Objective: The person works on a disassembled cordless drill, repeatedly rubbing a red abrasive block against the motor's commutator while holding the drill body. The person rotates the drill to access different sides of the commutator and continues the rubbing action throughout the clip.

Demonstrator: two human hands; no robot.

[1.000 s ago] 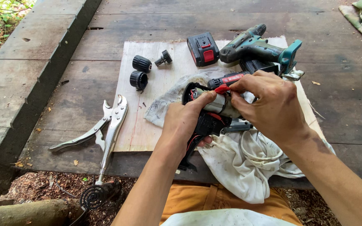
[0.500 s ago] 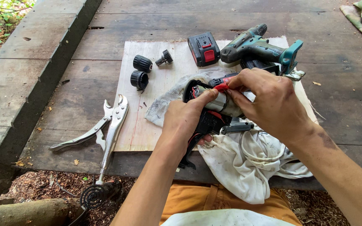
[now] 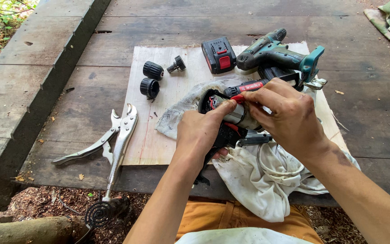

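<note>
Plywood board (image 3: 159, 144) lies on plank floor; dirty white cloth (image 3: 267, 180) drapes its near edge. Over the cloth, left hand (image 3: 201, 133) and right hand (image 3: 285, 117) both grasp a black-and-red opened power tool (image 3: 229, 119), apparently a drill body. Locking pliers (image 3: 113, 135) lie left.

At centre of the frame: board (image 3: 168, 135) flat on the table (image 3: 59, 117). On the board, upper left: two chucks (image 3: 152, 70) one behind the other, small part (image 3: 176, 64) just right of them. Upper middle: battery (image 3: 219, 54); directly right of it, drill (image 3: 276, 53) lying on its side. Below these, cloth (image 3: 267, 180) across the board's right half, hanging over the near table edge. Above the cloth, at centre: motor assembly (image 3: 231, 118) between both hands, left hand (image 3: 201, 131) at its left, right hand (image 3: 285, 118) at its right. Left of the board, on the table: locking pliers (image 3: 109, 140), handles toward lower left. Lower left, under the table edge: coil (image 3: 96, 213) on the ground.
</note>
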